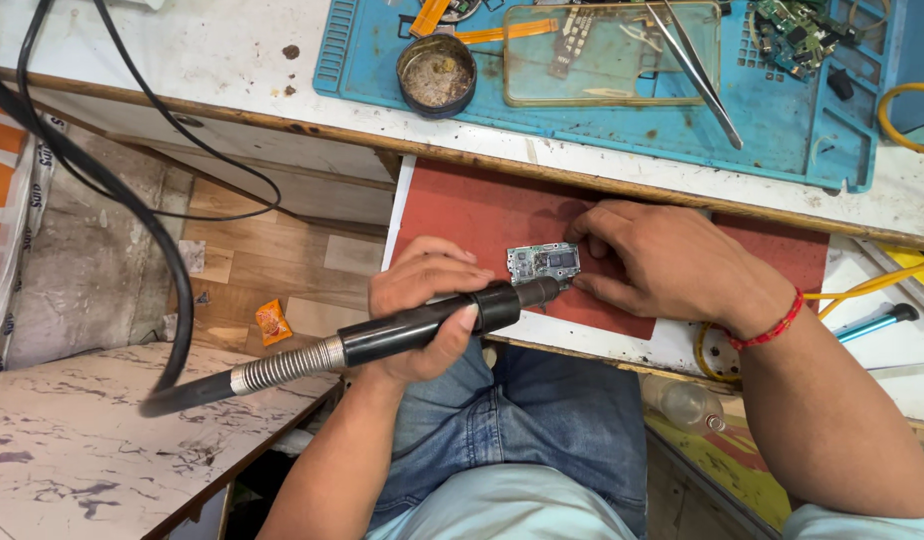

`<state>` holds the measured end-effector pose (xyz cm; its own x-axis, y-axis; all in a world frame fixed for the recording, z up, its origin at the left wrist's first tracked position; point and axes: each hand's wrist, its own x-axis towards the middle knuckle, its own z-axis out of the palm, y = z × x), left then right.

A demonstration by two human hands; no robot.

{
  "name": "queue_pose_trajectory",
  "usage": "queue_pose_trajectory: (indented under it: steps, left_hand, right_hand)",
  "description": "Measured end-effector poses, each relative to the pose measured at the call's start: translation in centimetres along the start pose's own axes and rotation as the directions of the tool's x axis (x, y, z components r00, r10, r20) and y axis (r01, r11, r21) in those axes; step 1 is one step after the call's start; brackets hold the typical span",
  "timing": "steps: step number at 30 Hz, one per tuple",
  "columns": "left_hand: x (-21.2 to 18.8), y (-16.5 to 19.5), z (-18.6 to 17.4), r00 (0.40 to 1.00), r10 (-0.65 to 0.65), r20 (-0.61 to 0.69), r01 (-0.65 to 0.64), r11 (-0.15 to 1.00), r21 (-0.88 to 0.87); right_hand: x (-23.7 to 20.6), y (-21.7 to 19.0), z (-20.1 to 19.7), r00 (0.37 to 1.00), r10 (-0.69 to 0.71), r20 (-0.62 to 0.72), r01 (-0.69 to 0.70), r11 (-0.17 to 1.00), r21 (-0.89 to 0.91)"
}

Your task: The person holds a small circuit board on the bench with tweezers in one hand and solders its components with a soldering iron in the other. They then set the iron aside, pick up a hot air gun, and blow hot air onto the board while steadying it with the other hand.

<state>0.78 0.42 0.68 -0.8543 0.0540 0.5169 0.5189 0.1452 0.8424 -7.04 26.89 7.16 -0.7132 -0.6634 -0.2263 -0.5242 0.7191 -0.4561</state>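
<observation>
Bench (232, 60): the white worktop runs across the 12 o'clock edge of your view, with a wooden front lip.
Blue mat (782, 120): it lies on the bench from 12 to 2 o'clock and carries the small parts and tools.
Red mat (472, 215): it lies on a lower pull-out surface at the centre, directly under both your hands.
Hose (102, 180): a thick black hose enters at 10 o'clock and curves down to the ribbed metal collar of the handpiece at 8 o'clock.
Clear tray (602, 75): it sits on the blue mat at 12 o'clock, and the tweezers (697, 70) lie slanted across its right side.
Handpiece (412, 330): this black hot-air wand lies nearly level just left of centre, with its nozzle aimed toward 3 o'clock and its tip just beside the lower right edge of the board.
Left hand (422, 300): your fingers are wrapped closed around the black grip of the handpiece, thumb on top.
Right hand (672, 265): it rests on the red mat at 3 o'clock of the board; the fingers are curled and their tips touch the board's right edge, steadying it.
Round tin (437, 75): it stands open at the left end of the blue mat, at 11 o'clock.
Circuit board (544, 263): it is small and grey-green with a dark chip, and it lies flat on the red mat at centre, between your two hands.
</observation>
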Motion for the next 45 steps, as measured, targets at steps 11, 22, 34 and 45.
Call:
queue_pose_trajectory:
  steps: [11,22,34,45]
  left_hand:
    - [0.01,0.09,-0.07,0.994,-0.045,-0.102,0.044,0.999,-0.014]
    - [-0.03,0.28,-0.39,0.998,-0.018,0.059,0.017,1.0,0.015]
    - [-0.16,-0.59,-0.08,0.996,-0.035,-0.085,0.038,0.999,0.027]
    - [-0.06,-0.18,0.08,0.999,-0.006,-0.037,0.007,1.0,0.024]
  right_hand:
    - [-0.16,0.18,0.06,1.0,0.009,0.001,-0.009,1.0,0.029]
    - [0.03,0.55,0.25,0.999,0.03,0.016,-0.031,0.998,0.048]
    - [0.21,0.06,0.04,0.998,0.059,0.032,-0.06,0.998,0.02]
    - [-0.03,0.04,0.04,0.999,0.045,0.02,-0.045,0.999,-0.004]
